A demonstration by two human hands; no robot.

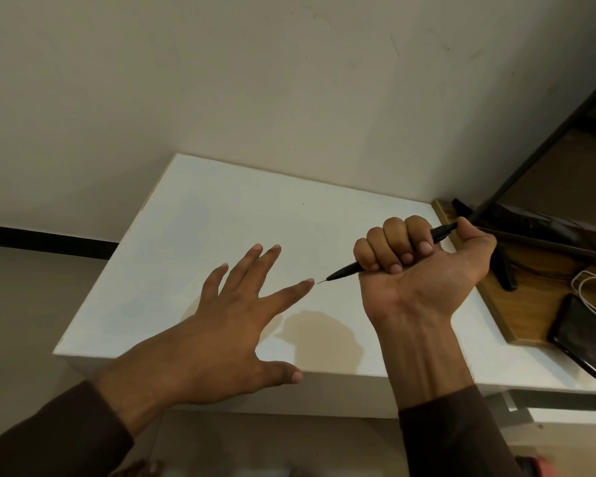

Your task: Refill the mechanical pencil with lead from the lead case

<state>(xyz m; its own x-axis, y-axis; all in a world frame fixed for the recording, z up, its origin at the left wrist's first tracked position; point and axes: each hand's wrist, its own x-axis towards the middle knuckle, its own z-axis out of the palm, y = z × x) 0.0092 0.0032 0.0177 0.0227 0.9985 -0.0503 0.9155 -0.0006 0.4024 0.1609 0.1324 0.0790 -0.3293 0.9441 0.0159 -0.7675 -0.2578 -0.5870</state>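
Over the white counter (pixel 221 208), the right hand (pixel 424 270) fists the pencil (pixel 344 270); left hand (pixel 234 318) fingers spread, index at the lead. Push gently, straight along the tip, lest it snap.

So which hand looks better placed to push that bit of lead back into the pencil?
Left. Its open left hand has the index fingertip right at the lead tip, while the right hand is fisted round the mechanical pencil, probably just steadying it.
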